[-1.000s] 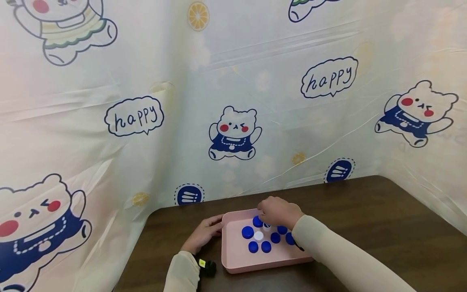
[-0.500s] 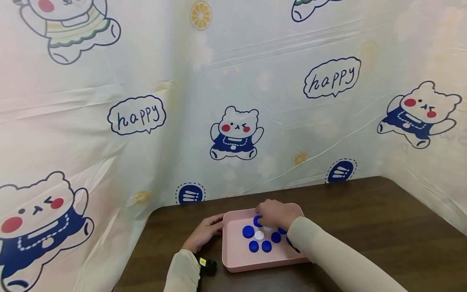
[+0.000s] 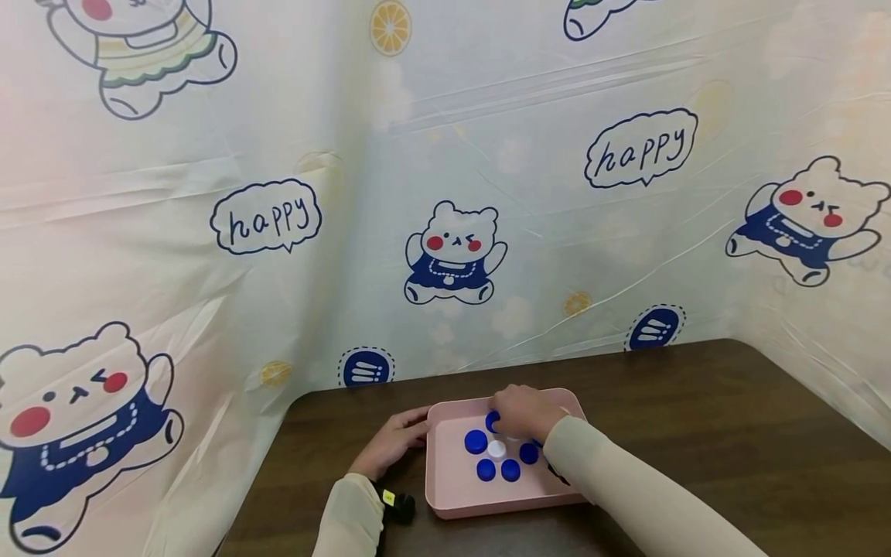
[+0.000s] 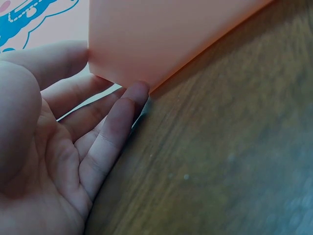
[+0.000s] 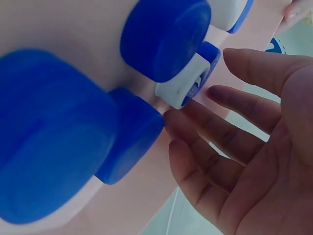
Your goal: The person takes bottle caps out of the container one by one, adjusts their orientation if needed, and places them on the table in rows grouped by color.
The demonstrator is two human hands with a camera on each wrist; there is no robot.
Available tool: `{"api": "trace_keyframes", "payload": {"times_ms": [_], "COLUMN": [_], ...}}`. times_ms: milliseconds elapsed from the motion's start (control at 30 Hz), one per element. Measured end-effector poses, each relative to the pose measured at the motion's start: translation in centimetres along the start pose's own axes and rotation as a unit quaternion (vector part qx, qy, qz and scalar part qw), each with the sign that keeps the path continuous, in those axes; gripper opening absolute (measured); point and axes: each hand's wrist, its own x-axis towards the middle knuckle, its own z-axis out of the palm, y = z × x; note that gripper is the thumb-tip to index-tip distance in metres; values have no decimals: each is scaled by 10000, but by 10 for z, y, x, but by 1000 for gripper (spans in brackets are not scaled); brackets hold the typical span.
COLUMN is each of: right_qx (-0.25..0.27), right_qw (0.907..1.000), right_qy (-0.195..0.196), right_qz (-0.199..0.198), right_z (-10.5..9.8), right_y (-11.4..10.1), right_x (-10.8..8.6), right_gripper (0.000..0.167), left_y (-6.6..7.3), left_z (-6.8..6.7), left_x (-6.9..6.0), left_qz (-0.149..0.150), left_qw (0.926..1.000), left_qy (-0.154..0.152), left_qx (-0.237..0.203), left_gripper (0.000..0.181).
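Note:
A shallow pink tray holds several round blue caps and a white cap. My left hand rests at the tray's left wall. In the left wrist view its fairly straight fingers touch the tray's corner. My right hand is over the back right of the tray, covering some caps. The right wrist view shows its fingers extended and spread beside a white cap with a blue inside. Thumb and forefinger stand apart there, and some fingertips are hidden behind the caps.
A dark brown wooden table lies under the tray. Behind it hangs a pale printed curtain with bears and "happy" bubbles. A black strap device with a yellow label is on my left wrist.
My right hand has shifted slightly left and forward over the tray, covering a white cap that showed before. My left hand stays at the tray's side. The head view has turned slightly left.

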Motion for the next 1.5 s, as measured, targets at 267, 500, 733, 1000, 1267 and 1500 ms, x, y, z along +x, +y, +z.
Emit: {"api": "trace_keyframes", "payload": {"times_ms": [267, 500, 733, 1000, 1267, 1500], "right_qx": [151, 21, -30, 17, -76, 91], "right_qw": [9998, 10000, 9998, 9999, 9992, 9992], "right_qy": [-44, 65, 157, 133, 376, 353], "right_qz": [83, -51, -153, -36, -133, -190], "right_z": [7, 10, 9, 13, 14, 15], "right_y": [1, 1, -1, -1, 0, 2], "right_x": [1, 2, 2, 3, 3, 2], "right_gripper": [28, 24, 21, 20, 30, 40], "left_y": [-2, -3, -2, -2, -1, 0], "left_z": [0, 1, 0, 2, 2, 3], "left_x": [2, 2, 3, 2, 1, 0], "left_qz": [-12, 45, 36, 10, 73, 74], "left_qw": [10000, 10000, 9999, 10000, 10000, 10000], "left_qy": [15, 37, 88, 54, 25, 20], "left_qx": [6, 17, 47, 82, 17, 41], "left_gripper": [45, 43, 43, 42, 44, 44]}}
